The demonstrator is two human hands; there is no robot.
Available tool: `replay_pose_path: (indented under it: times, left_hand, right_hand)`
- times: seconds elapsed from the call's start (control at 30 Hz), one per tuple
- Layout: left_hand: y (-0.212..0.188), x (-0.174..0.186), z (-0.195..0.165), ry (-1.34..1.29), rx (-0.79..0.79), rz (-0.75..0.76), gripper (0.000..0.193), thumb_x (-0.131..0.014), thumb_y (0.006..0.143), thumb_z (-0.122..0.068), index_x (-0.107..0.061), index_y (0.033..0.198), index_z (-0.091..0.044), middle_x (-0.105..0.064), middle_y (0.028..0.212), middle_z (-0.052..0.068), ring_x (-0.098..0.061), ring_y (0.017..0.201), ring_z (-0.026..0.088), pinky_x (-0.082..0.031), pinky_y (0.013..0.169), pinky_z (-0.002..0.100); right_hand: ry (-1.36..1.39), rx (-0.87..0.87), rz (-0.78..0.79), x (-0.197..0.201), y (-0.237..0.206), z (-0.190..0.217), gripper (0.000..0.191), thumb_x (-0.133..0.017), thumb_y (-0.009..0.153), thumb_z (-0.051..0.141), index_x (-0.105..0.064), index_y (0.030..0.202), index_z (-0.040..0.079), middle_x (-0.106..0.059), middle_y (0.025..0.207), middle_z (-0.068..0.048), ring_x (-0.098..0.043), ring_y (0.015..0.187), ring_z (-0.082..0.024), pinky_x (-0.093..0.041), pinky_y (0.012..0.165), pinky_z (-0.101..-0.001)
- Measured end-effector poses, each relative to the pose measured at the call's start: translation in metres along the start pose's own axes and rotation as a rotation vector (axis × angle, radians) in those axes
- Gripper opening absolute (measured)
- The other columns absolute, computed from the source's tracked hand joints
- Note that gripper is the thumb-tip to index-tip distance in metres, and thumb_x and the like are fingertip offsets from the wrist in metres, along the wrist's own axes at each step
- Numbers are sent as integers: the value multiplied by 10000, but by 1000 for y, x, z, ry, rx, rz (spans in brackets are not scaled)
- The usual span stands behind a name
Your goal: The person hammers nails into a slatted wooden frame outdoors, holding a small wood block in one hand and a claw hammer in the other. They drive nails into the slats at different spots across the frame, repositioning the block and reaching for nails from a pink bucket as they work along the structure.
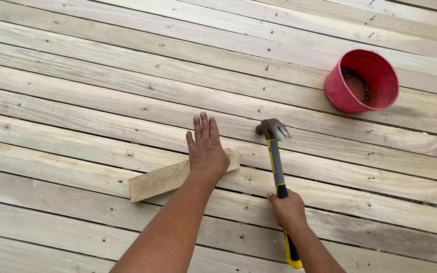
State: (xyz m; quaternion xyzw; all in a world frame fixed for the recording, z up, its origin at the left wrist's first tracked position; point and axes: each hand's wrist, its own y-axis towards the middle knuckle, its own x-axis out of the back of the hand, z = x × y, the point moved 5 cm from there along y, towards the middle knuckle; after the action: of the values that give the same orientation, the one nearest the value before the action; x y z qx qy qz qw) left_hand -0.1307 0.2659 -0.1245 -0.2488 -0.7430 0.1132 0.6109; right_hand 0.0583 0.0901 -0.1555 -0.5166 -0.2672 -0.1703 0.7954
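Note:
My left hand [206, 146] lies flat, fingers together, on a short loose piece of wood [160, 182] that rests across the planks. My right hand [288, 208] grips the yellow-and-black handle of a claw hammer [275, 151]. The hammer's steel head is at the plank surface just right of my left hand, claw pointing right. The loose wood piece's right end is hidden under my left hand.
Pale wooden planks [77, 101] run across the whole view with narrow gaps and several nail heads, some nails standing proud at the right. A red bucket [364, 81] with nails inside stands at the upper right.

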Motion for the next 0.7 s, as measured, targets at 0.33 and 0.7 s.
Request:
replay_pose_path:
  times: [0.33,0.7]
  left_hand:
    - [-7,-15,8,-61,29,4,960,-533,854,-86,43,1621,-76,156,1710,136,168,1567,296,16,1274,518]
    - [-4,-10,13,7,11,20,939,-515,859,-75,36,1619,-55,146,1708,162,170,1566,316,3,1267,544]
  right_hand:
    - [173,333,-201,28,-13,27,376,-764,913,367,-618,792,42,-558,561,-42,-511,440,-138,-462,431,-320]
    - [96,92,-50,30,-4,30,342,-752,916,334,-585,839,46,-536,585,-78,-505,434,-174,-474,446,-352]
